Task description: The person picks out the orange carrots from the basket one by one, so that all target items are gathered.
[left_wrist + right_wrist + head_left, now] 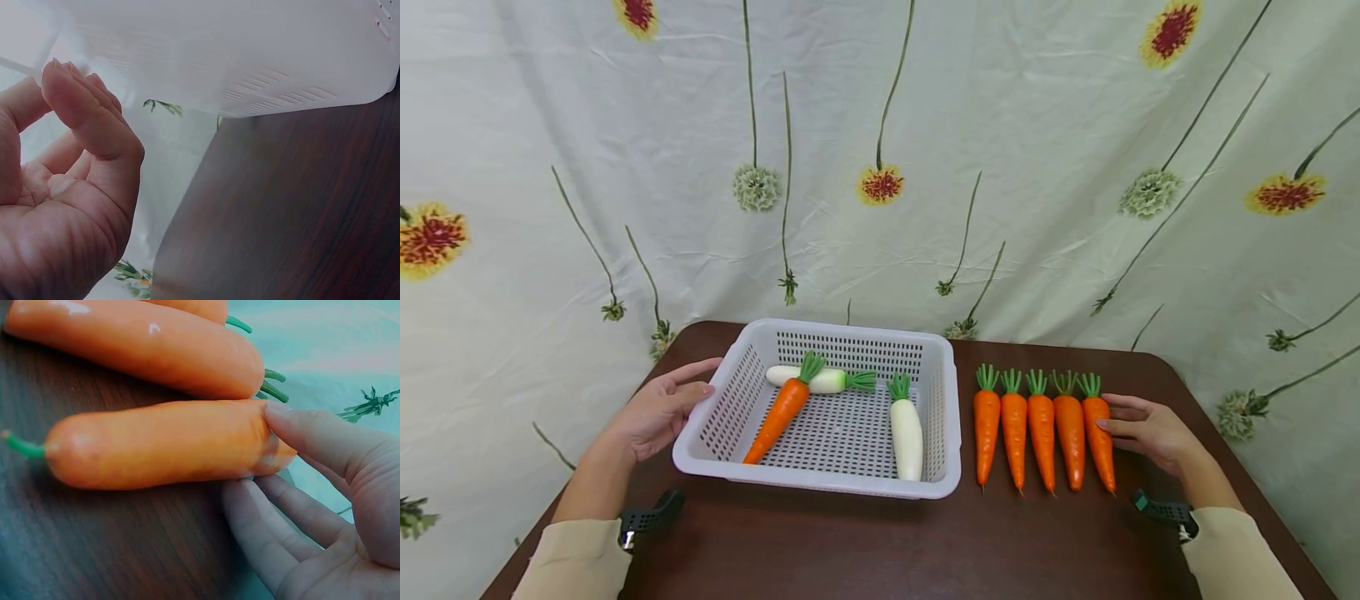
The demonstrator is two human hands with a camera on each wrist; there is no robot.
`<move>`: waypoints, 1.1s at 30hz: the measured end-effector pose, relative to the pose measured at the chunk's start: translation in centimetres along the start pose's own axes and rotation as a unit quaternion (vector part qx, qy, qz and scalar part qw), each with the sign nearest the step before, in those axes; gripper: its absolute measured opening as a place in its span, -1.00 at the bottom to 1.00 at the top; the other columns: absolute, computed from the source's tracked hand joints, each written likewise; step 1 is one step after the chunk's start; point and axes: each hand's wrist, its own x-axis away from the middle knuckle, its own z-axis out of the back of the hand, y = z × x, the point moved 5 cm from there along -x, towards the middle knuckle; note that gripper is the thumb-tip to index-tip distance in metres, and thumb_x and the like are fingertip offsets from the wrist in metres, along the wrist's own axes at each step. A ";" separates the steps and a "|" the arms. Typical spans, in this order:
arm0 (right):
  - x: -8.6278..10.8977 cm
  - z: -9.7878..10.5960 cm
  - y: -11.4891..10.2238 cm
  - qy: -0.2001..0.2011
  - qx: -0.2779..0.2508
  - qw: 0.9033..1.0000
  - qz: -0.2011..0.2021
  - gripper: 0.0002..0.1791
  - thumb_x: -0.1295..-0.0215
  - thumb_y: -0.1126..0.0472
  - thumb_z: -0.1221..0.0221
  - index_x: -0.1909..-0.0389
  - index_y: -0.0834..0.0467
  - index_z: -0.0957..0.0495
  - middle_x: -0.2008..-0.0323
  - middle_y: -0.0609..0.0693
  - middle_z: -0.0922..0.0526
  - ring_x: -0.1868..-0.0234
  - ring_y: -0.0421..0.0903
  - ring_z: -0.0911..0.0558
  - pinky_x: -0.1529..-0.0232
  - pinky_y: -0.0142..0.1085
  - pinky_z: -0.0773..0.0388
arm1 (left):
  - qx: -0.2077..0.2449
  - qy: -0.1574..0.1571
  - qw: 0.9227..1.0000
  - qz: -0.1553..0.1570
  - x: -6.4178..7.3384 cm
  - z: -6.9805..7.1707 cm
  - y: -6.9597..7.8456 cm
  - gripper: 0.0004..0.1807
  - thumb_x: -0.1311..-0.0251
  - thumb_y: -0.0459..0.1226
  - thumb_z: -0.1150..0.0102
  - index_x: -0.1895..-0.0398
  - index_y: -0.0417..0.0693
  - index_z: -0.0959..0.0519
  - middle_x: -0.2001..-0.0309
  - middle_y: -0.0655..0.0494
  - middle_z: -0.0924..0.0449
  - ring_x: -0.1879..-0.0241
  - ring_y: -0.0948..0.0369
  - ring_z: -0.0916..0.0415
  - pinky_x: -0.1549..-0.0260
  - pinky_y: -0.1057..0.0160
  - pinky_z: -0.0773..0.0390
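Observation:
My left hand [662,408] is at the left side of a white plastic basket [820,476], holding its rim with thumb and bent fingers; in the left wrist view the fingers [94,119] reach up to the basket wall. Inside the basket lie an orange carrot [781,417] and two white radishes, one crosswise at the back [823,380] and one lengthwise at the right [907,437]. My right hand [1153,433] pinches the rightmost carrot [150,447] of a row, near its leafy end. The thumb rests on one side, the fingers on the other.
Several more carrots [1042,437] lie side by side right of the basket, green tops toward the back. All stand on a dark brown table [820,550]. A white cloth with printed flowers [820,242] hangs behind it.

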 end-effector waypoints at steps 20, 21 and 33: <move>1.3 -1.1 -2.9 0.146 0.141 0.978 0.039 -0.16 -0.36 -0.14 -0.30 -0.47 0.28 -0.32 -0.42 0.42 -0.38 -0.36 0.37 -0.45 -0.29 0.26 -0.49 | -0.029 0.011 0.999 0.009 0.3 -0.2 0.4 -0.30 -0.54 -0.23 -0.05 -0.63 -0.05 -0.04 0.00 0.29 -0.74 0.05 0.16 -0.75 0.08 -0.06 -0.76; 1.4 -1.2 -3.2 0.151 0.139 0.978 0.042 -0.17 -0.36 -0.14 -0.30 -0.47 0.28 -0.33 -0.41 0.41 -0.38 -0.37 0.39 -0.44 -0.29 0.28 -0.48 | -0.029 0.010 0.999 0.009 0.3 -0.2 0.4 -0.30 -0.54 -0.23 -0.05 -0.63 -0.05 -0.04 0.00 0.29 -0.74 0.04 0.16 -0.75 0.08 -0.06 -0.76; 2.3 -3.9 -6.4 0.171 0.131 0.972 0.098 -0.30 -0.33 -0.06 -0.36 -0.36 0.24 -0.48 -0.32 0.34 -0.52 -0.17 0.19 -0.59 0.19 -0.49 -0.59 | -0.033 0.008 0.999 0.006 0.1 0.0 0.2 -0.31 -0.54 -0.25 -0.04 -0.63 -0.04 -0.05 0.01 0.27 -0.75 0.05 0.16 -0.75 0.08 -0.07 -0.76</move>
